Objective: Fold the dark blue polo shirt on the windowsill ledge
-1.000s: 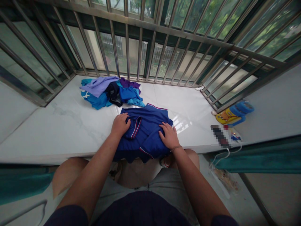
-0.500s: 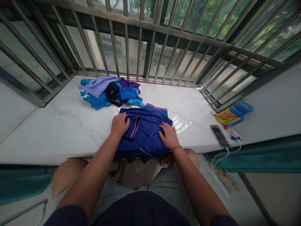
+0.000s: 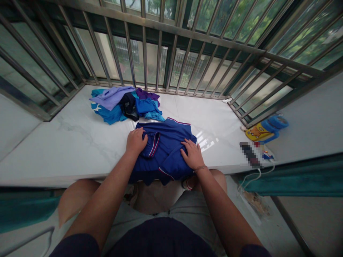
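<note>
A dark blue shirt (image 3: 171, 139) with red-and-white striped trim lies on the white marble ledge, its lower part hanging over the front edge. Its sleeves are folded inward over the body. Resting on the shirt's left side is my left hand (image 3: 136, 142), fingers together and thumb apart, not gripping the cloth. My right hand (image 3: 193, 154) lies flat on the right side with its fingers spread. A band circles my right wrist.
A heap of crumpled clothes (image 3: 115, 103) in blue, lilac, purple and black sits at the back left. Metal window bars (image 3: 144, 60) rise behind the ledge (image 3: 80, 146). To the right are a yellow-and-blue bottle (image 3: 261, 131), a blurred-out item (image 3: 250, 154) and white cables (image 3: 250, 176).
</note>
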A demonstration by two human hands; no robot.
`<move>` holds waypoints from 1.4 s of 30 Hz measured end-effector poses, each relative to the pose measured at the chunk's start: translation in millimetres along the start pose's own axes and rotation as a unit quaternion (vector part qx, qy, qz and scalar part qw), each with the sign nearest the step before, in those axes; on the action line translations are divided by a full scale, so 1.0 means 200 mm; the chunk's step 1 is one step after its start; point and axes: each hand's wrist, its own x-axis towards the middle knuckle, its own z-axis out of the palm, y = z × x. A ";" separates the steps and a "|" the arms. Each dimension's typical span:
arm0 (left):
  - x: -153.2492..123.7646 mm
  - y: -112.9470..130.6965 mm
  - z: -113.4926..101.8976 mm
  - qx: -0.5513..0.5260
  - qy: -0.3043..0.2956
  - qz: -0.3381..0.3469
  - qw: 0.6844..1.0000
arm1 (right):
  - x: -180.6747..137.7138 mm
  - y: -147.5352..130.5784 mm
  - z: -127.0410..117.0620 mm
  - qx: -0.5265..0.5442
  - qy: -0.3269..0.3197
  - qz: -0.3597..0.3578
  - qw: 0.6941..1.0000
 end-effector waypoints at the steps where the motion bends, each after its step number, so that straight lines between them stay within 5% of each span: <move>1: 0.00 0.00 0.00 -0.002 -0.001 0.000 1.000 | 0.00 0.00 0.00 0.002 0.000 0.001 1.000; 42: -0.01 -0.03 0.01 -0.044 0.009 0.005 0.999 | 0.00 0.00 0.00 0.002 0.005 0.002 1.000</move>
